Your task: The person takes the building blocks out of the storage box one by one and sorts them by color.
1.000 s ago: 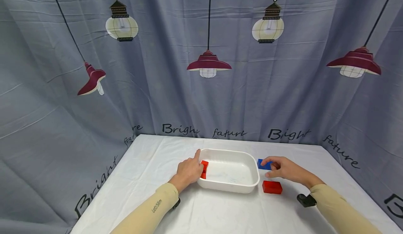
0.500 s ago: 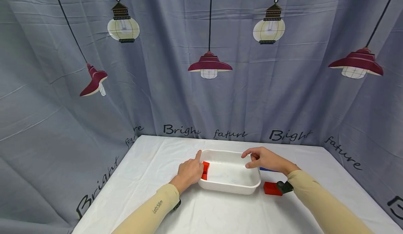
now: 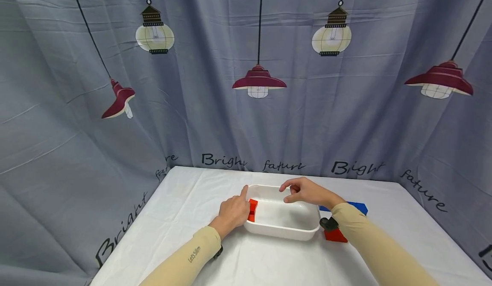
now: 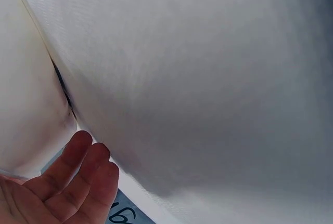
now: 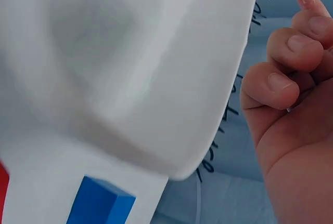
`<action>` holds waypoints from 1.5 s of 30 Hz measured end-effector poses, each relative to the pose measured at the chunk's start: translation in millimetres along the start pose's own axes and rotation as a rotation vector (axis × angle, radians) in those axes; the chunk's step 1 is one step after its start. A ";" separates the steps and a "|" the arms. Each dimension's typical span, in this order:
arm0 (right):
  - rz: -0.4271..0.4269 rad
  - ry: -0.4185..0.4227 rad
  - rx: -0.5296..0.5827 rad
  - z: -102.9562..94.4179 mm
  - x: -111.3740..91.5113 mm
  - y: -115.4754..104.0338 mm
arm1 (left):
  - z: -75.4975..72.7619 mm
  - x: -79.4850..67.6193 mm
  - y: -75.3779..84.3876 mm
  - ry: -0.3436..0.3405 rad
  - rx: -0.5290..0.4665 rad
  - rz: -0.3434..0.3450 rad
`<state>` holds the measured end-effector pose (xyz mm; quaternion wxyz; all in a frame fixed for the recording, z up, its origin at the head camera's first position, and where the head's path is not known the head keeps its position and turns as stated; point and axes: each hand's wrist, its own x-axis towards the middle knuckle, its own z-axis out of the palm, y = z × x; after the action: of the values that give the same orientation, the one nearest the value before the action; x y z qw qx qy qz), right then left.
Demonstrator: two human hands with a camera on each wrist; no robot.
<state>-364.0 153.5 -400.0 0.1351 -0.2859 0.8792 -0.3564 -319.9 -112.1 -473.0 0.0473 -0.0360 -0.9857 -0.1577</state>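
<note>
My left hand (image 3: 233,211) holds the left rim of a white plastic tray (image 3: 282,233), its index finger stretched along the rim. In the left wrist view, three of its fingers (image 4: 78,182) lie relaxed outside the tray. Red blocks (image 3: 252,210) sit inside the tray's left end, partly hidden by that hand. Over the tray's back right part hovers my right hand (image 3: 307,191), thumb and index finger apart with nothing seen between them. The right wrist view shows its other fingers (image 5: 283,86) loosely curled, beside the tray's rim.
Right of the tray, a blue block (image 3: 358,207) and a red block (image 3: 335,235) lie on the white-covered table (image 3: 276,260), both partly hidden by my right forearm. A grey-blue curtain (image 3: 215,119) printed with lamps hangs behind the table.
My right hand has moved left from beside the blue block to above the tray. My left hand and the red blocks in the tray keep their places.
</note>
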 end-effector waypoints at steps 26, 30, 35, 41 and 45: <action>-0.006 -0.033 0.060 43.2 57.5 3.9 | -1.6 -2.4 1.8 -0.009 -0.014 -0.021; 0.012 -0.040 0.080 49.2 64.0 8.4 | -2.2 -2.1 2.6 -0.014 -0.023 -0.023; 0.030 -0.058 0.106 58.0 70.3 10.7 | -1.9 -1.3 1.5 -0.014 -0.019 -0.024; 0.006 -0.084 0.093 65.3 72.8 10.7 | -1.8 -1.0 1.6 -0.018 -0.009 -0.021; 0.006 -0.087 0.078 68.6 72.2 10.7 | -2.3 -0.8 2.0 -0.013 -0.007 -0.015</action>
<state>-395.8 78.8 -458.6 0.1853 -0.2928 0.8588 -0.3773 -318.8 -111.0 -470.3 0.0394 -0.0299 -0.9857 -0.1611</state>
